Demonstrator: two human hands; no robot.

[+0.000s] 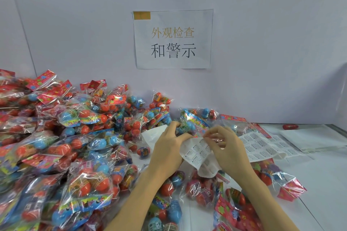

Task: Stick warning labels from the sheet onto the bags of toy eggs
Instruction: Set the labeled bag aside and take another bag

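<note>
To your left, a big pile of bagged eggs [62,137] looks unlabelled, though you can't tell. Your left hand [167,146] grips the label sheet [197,153] over a bag [189,124]. Your right hand [227,146] pinches a label at the sheet's edge. More sheets [262,146] lie rightward.

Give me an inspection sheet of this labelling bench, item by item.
Surface: white table, bare only at the right.
Job's things: label sheet held over the bags; big pile of bagged toy eggs on the left, more bags near the front edge; further label sheets lie flat at the right.
Clutter: loose egg on the table; red egg far right.
Hands: left hand grips the sheet and a bag; right hand fingers pinch at the sheet's top edge.
Cables: nothing seen.
Surroundings: white wall with a paper sign in Chinese.
</note>
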